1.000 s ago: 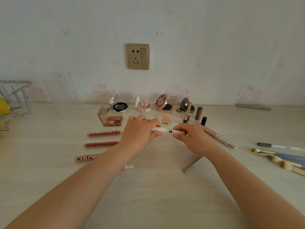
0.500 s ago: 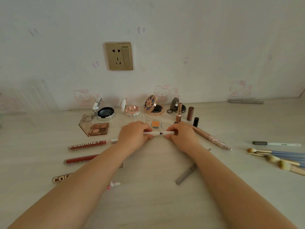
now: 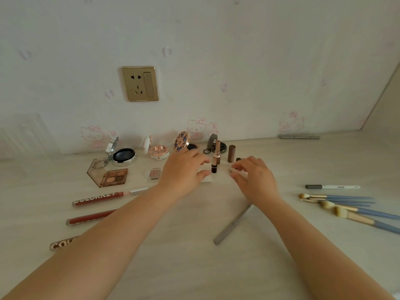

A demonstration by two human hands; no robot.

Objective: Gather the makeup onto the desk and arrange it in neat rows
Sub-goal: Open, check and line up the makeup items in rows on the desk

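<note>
Both hands — left hand [image 3: 184, 169], right hand [image 3: 253, 178] — palm-down, fingers loosely spread over the desk [image 3: 194, 267]

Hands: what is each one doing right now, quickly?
Left hand: open, holding nothing.
Right hand: cannot tell; its curled fingertips blur at the white pen.

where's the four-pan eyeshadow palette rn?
Head view, left of the left hand: eyeshadow palette lies open on the desk, in front of the silver compact.
</note>
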